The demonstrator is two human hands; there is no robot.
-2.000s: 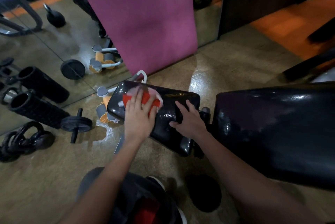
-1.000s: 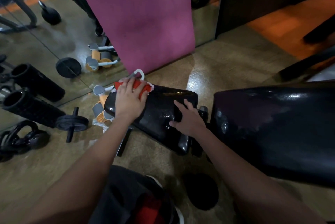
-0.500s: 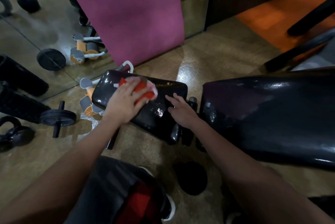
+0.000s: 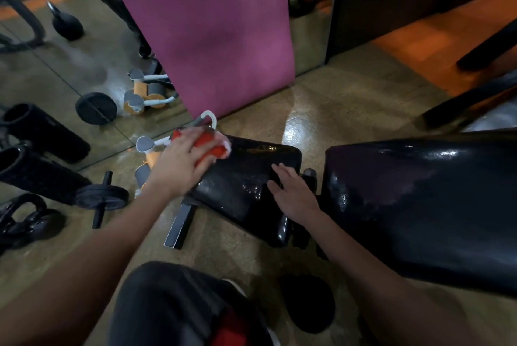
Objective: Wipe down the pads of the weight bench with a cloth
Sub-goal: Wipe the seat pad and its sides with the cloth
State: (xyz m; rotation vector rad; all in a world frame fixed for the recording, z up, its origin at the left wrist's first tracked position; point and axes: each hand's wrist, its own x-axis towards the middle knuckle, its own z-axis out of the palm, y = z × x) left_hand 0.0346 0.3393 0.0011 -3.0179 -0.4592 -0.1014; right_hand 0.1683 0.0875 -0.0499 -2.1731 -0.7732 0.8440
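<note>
The red-and-white cloth (image 4: pixel 211 147) lies on the far left corner of the small seat pad (image 4: pixel 246 177), under the left hand (image 4: pixel 181 166) — its fingers spread flat over it. The right hand (image 4: pixel 293 191) rests open-fingered on the pad's right end, beside the large back pad (image 4: pixel 419 200).

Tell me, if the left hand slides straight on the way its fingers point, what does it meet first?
Probably the purple mat: the left hand, pressing the cloth, points past the seat pad edge. Depth unclear.
</note>
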